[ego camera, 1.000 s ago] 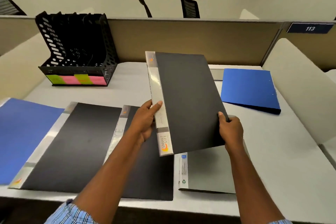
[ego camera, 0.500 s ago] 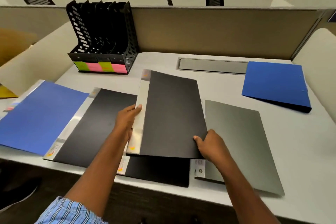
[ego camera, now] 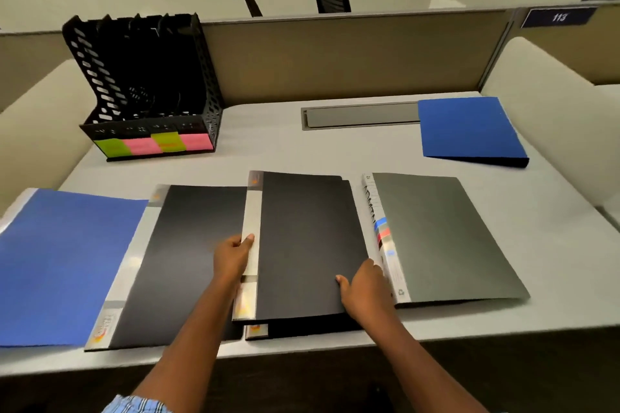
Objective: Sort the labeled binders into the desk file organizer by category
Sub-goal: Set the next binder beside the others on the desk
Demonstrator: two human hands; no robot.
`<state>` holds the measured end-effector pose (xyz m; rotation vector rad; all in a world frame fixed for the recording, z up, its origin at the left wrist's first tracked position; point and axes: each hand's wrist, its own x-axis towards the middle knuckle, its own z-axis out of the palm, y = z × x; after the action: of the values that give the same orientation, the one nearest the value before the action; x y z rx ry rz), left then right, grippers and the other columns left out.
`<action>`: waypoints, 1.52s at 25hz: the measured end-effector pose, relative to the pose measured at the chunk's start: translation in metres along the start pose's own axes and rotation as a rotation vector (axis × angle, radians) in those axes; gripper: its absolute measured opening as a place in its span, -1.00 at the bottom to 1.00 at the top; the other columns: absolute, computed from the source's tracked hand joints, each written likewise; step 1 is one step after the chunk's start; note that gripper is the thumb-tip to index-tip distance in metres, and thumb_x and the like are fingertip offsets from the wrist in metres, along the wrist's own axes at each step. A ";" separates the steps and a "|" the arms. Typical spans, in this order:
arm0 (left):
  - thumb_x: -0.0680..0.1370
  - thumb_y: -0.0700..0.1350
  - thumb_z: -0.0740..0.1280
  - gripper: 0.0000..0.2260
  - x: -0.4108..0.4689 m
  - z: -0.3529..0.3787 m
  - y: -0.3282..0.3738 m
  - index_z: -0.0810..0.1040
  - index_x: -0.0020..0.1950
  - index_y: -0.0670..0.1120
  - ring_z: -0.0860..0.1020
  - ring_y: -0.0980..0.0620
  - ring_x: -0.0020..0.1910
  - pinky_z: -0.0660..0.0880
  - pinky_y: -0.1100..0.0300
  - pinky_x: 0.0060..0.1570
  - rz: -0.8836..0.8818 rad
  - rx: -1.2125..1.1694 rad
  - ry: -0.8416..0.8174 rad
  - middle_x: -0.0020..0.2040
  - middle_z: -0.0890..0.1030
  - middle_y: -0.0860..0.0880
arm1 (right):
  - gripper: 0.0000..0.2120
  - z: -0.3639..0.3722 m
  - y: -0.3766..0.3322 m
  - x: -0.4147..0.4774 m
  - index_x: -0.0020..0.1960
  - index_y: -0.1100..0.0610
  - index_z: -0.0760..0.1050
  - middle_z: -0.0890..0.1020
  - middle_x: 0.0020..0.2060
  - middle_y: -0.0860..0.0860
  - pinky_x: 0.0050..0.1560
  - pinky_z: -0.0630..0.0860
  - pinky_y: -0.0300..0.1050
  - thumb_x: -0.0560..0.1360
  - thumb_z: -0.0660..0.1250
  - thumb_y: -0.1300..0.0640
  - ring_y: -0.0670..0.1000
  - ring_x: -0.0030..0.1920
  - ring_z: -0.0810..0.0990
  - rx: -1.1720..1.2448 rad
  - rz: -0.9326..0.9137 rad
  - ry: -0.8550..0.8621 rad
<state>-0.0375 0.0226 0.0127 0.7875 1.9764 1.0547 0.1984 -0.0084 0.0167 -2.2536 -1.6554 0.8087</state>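
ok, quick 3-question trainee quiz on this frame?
1. True or false: the left hand and right hand both grip the middle black binder.
2. Where does the organizer stand on the desk? A back left; B back right; C front edge.
3. How many sticky notes run along the organizer's front?
Key: 1 true; 2 A; 3 four.
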 end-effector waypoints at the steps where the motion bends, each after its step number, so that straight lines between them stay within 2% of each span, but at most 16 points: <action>1: 0.58 -0.09 0.28 -0.83 0.001 0.000 -0.001 0.61 -0.03 -0.16 0.50 0.11 -0.33 0.37 0.31 -0.41 0.038 0.050 -0.025 -0.18 0.60 -0.07 | -0.42 0.005 -0.001 -0.004 0.34 0.22 0.30 0.50 0.22 0.11 0.08 0.47 -0.09 0.51 0.33 -0.13 0.10 0.20 0.51 -0.006 0.007 0.034; 4: 0.60 -0.08 0.23 -0.80 0.000 0.004 0.000 0.53 -0.17 -0.09 0.47 0.07 -0.34 0.29 0.34 -0.46 0.082 0.107 -0.071 -0.31 0.53 0.02 | -0.39 0.016 0.002 -0.007 0.39 0.22 0.26 0.44 0.28 0.13 0.19 0.43 -0.06 0.53 0.29 -0.15 0.11 0.27 0.44 -0.022 0.011 0.078; 8: 0.61 -0.10 0.23 -0.77 -0.005 0.012 -0.002 0.48 -0.22 -0.13 0.47 -0.04 -0.27 0.33 0.26 -0.39 0.100 0.077 -0.069 -0.33 0.49 -0.02 | -0.45 0.019 0.004 -0.004 0.41 0.16 0.26 0.42 0.30 0.13 0.26 0.40 0.03 0.56 0.22 -0.16 0.13 0.31 0.40 -0.045 0.003 0.124; 10: 0.61 -0.09 0.23 -0.79 -0.005 0.015 -0.005 0.54 -0.13 -0.17 0.52 -0.13 -0.14 0.47 0.14 -0.20 0.097 0.074 -0.091 -0.21 0.56 -0.09 | -0.44 0.022 0.004 -0.005 0.42 0.14 0.25 0.40 0.32 0.13 0.29 0.39 0.04 0.56 0.20 -0.17 0.13 0.34 0.38 -0.051 0.011 0.137; 11: 0.61 -0.09 0.23 -0.78 -0.006 0.016 -0.006 0.57 0.01 -0.22 0.55 -0.17 -0.04 0.51 0.04 -0.02 0.099 0.084 -0.100 -0.07 0.59 -0.15 | -0.43 0.025 0.005 -0.006 0.44 0.14 0.24 0.38 0.33 0.13 0.31 0.37 0.05 0.57 0.19 -0.18 0.14 0.36 0.35 -0.062 0.013 0.134; 13: 0.61 -0.09 0.23 -0.71 -0.008 0.017 -0.007 0.53 0.21 -0.25 0.54 -0.23 0.09 0.47 -0.07 0.16 0.113 0.136 -0.094 0.12 0.56 -0.23 | -0.40 0.030 0.007 -0.007 0.47 0.14 0.20 0.33 0.38 0.15 0.35 0.32 0.06 0.57 0.18 -0.18 0.16 0.40 0.30 -0.067 0.016 0.126; 19: 0.60 -0.09 0.21 -0.69 -0.009 0.015 -0.008 0.49 0.25 -0.24 0.52 -0.27 0.11 0.48 -0.10 0.14 0.125 0.255 -0.097 0.18 0.52 -0.26 | -0.31 0.041 0.012 -0.012 0.55 0.14 0.05 0.11 0.53 0.16 0.47 0.19 0.10 0.58 0.12 -0.21 0.18 0.52 0.10 -0.057 0.016 0.047; 22: 0.59 -0.10 0.23 -0.70 -0.015 0.014 -0.005 0.47 0.24 -0.27 0.47 -0.24 0.17 0.43 -0.03 0.17 0.132 0.349 -0.062 0.20 0.47 -0.26 | -0.31 0.045 0.009 -0.015 0.56 0.14 0.00 0.01 0.55 0.14 0.48 0.12 0.07 0.59 0.12 -0.19 0.16 0.55 -0.01 -0.057 -0.005 0.050; 26: 0.54 -0.21 0.31 -0.68 -0.025 0.018 0.012 0.45 0.25 -0.31 0.39 -0.19 0.23 0.39 0.01 0.25 0.432 0.385 0.060 0.21 0.44 -0.25 | -0.36 0.039 0.000 -0.009 0.55 0.13 0.05 0.06 0.56 0.05 0.48 0.07 -0.05 0.60 0.15 -0.13 0.07 0.55 0.02 -0.008 -0.156 0.111; 29: 0.57 -0.19 0.28 -0.66 -0.034 0.034 0.034 0.45 0.31 -0.29 0.41 -0.17 0.27 0.33 0.07 0.29 0.580 0.342 0.009 0.26 0.47 -0.24 | -0.40 0.027 -0.010 -0.004 0.54 0.11 0.11 0.18 0.53 0.02 0.46 0.11 -0.09 0.60 0.19 -0.10 0.04 0.53 0.10 0.077 -0.237 0.132; 31: 0.58 -0.16 0.27 -0.69 -0.039 0.049 0.049 0.49 0.28 -0.27 0.46 -0.14 0.23 0.35 0.08 0.26 0.620 0.290 -0.049 0.22 0.53 -0.21 | -0.43 0.015 -0.015 0.001 0.51 0.11 0.18 0.26 0.49 0.03 0.44 0.21 -0.05 0.59 0.22 -0.07 0.05 0.51 0.16 0.102 -0.271 0.164; 32: 0.58 -0.16 0.27 -0.73 -0.041 0.056 0.056 0.54 0.22 -0.27 0.50 -0.11 0.15 0.40 0.06 0.21 0.645 0.257 -0.078 0.16 0.57 -0.21 | -0.46 0.007 -0.017 0.005 0.49 0.12 0.22 0.30 0.47 0.04 0.41 0.27 -0.04 0.59 0.23 -0.05 0.06 0.50 0.19 0.125 -0.287 0.178; 34: 0.58 -0.16 0.27 -0.80 -0.046 0.071 0.069 0.61 -0.01 -0.28 0.52 -0.04 -0.13 0.46 0.03 -0.02 0.682 0.191 -0.135 -0.08 0.63 -0.21 | -0.53 -0.013 -0.016 0.017 0.42 0.18 0.29 0.37 0.39 0.10 0.36 0.35 -0.03 0.58 0.26 0.01 0.09 0.44 0.28 0.178 -0.333 0.205; 36: 0.59 -0.14 0.25 -0.76 -0.051 0.087 0.083 0.59 -0.19 -0.22 0.46 0.02 -0.33 0.40 0.16 -0.26 0.688 0.172 -0.169 -0.30 0.58 -0.14 | -0.58 -0.033 -0.010 0.031 0.35 0.21 0.34 0.42 0.32 0.13 0.30 0.44 -0.05 0.57 0.29 0.04 0.12 0.36 0.39 0.207 -0.371 0.226; 38: 0.60 -0.10 0.24 -0.75 -0.051 0.104 0.096 0.57 -0.24 -0.13 0.42 0.11 -0.42 0.31 0.34 -0.40 0.660 0.171 -0.184 -0.39 0.51 -0.03 | -0.59 -0.051 -0.003 0.049 0.33 0.19 0.35 0.46 0.27 0.12 0.19 0.48 -0.16 0.56 0.31 0.04 0.09 0.28 0.46 0.229 -0.381 0.249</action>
<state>0.0922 0.0700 0.0723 1.6414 1.6925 1.1237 0.2350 0.0451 0.0459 -1.7316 -1.6979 0.5643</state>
